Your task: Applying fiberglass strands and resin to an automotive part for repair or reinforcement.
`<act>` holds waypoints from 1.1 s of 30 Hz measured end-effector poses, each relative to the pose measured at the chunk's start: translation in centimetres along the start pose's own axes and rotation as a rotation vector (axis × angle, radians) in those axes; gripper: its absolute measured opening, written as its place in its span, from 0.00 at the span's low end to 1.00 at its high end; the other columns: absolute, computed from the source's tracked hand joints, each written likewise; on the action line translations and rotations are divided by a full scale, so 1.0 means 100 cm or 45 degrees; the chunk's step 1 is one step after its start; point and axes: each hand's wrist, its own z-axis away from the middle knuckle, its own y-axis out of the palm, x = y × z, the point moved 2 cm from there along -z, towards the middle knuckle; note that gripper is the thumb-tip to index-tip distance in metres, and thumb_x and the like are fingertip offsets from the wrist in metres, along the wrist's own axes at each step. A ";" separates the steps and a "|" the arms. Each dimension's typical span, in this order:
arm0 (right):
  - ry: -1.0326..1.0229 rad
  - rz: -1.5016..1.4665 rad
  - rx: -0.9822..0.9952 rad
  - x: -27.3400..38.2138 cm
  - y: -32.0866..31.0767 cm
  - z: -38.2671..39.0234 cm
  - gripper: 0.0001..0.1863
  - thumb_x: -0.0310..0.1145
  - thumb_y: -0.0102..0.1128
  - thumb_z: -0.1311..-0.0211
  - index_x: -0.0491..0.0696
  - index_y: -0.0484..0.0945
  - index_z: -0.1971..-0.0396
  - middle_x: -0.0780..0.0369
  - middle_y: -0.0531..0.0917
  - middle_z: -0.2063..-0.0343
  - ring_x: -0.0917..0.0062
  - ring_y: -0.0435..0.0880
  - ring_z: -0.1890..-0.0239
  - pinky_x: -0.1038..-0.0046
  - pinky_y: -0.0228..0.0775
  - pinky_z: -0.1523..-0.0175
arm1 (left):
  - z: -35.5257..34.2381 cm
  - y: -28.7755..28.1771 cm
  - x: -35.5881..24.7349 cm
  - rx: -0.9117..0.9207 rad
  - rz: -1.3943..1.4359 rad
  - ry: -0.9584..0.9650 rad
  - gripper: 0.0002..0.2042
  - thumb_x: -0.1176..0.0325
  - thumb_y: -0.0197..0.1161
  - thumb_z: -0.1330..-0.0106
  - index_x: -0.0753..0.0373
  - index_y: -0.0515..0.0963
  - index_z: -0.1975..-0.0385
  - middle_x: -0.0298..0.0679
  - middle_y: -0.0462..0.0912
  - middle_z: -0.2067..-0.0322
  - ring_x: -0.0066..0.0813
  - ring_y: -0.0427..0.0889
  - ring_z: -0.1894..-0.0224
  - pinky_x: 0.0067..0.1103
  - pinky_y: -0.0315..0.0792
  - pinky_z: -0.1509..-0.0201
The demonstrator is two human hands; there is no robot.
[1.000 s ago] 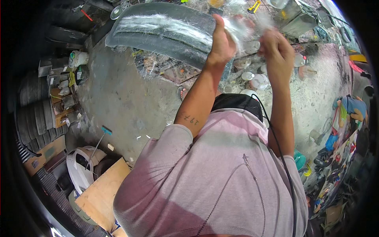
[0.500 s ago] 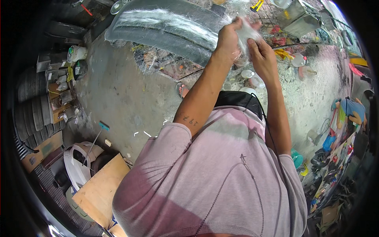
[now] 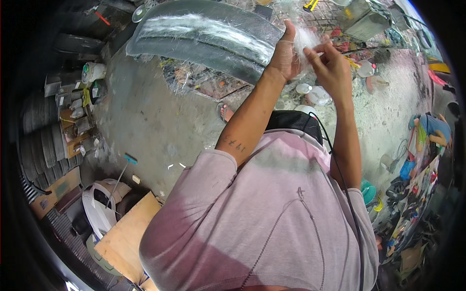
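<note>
A loose white tuft of glass-fibre strands [image 3: 307, 40] is held between my two hands above the work area. My left hand [image 3: 284, 57] cradles it in the palm, thumb pointing up; the fibres partly hide its fingers. My right hand [image 3: 334, 67] pinches strands at the tuft's right side with thumb and forefinger. Left of my hands lies a long, curved dark-grey panel [image 3: 158, 44]. Along its middle runs a band of white glass fibres [image 3: 194, 23], with stray strands sticking out.
A metal can [image 3: 365, 22] and a yellow-handled tool [image 3: 310, 6] are beyond my hands. White containers [image 3: 318, 95] stand below them. Stacked dark panels [image 3: 41, 121] line the left, near a wooden board [image 3: 127, 233] and a squeegee [image 3: 130, 158]. Another person [image 3: 432, 128] is at far right.
My right hand has shifted slightly right and its fingers now pinch the tuft's edge. My left thumb has lifted upright and the left palm has turned more open.
</note>
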 end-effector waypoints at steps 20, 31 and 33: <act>-0.216 -0.337 -0.232 -0.017 0.054 0.018 0.09 0.33 0.51 0.35 0.43 0.75 0.70 0.54 0.77 0.80 0.63 0.73 0.80 0.67 0.65 0.70 | -0.008 -0.010 -0.003 -0.546 -0.003 0.027 0.13 0.56 0.48 0.28 0.60 0.66 0.68 0.36 0.69 0.79 0.37 0.78 0.73 0.39 0.76 0.60; -0.206 -0.922 -0.523 0.016 -0.002 0.031 0.15 0.40 0.55 0.31 0.43 0.77 0.69 0.69 0.73 0.82 0.86 0.65 0.81 0.79 0.58 0.75 | -0.015 -0.005 -0.024 -0.297 -0.208 0.056 0.21 0.46 0.50 0.30 0.60 0.69 0.57 0.41 0.74 0.69 0.42 0.80 0.59 0.40 0.76 0.53; -0.129 -0.704 -0.463 -0.018 0.016 0.006 0.14 0.40 0.57 0.33 0.43 0.77 0.69 0.67 0.75 0.82 0.84 0.67 0.81 0.78 0.59 0.75 | -0.011 0.021 -0.003 -0.102 -0.090 -0.075 0.31 0.39 0.54 0.36 0.63 0.67 0.49 0.44 0.77 0.62 0.44 0.80 0.54 0.39 0.76 0.49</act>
